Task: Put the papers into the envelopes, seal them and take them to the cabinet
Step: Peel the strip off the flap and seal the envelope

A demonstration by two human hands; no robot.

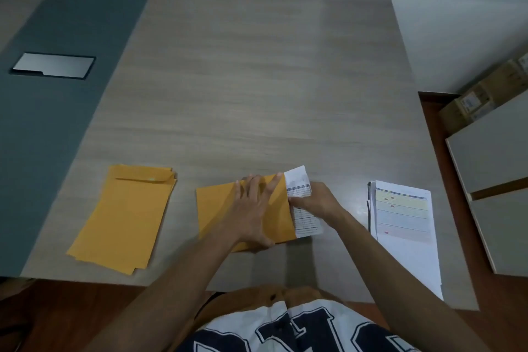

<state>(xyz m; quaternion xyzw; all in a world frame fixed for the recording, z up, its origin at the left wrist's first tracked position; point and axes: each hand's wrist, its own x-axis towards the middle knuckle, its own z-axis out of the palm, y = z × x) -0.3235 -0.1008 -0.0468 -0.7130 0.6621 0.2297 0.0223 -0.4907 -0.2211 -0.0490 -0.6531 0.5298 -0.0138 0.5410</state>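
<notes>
An orange envelope [217,208] lies flat near the table's front edge, its mouth to the right. My left hand [253,208] lies on top of it with fingers spread, and the thumb curls round its near edge. A printed paper [304,220] sticks partly out of the mouth. My right hand [317,201] pinches that paper at the opening. A stack of orange envelopes [125,214] lies to the left. A pile of printed papers [403,217] lies to the right.
The wooden table [257,80] stretches far ahead, with a grey strip and a metal cable hatch [53,65] at the left. A low grey cabinet [497,177] stands to the right of the table, with cardboard boxes [485,91] behind it.
</notes>
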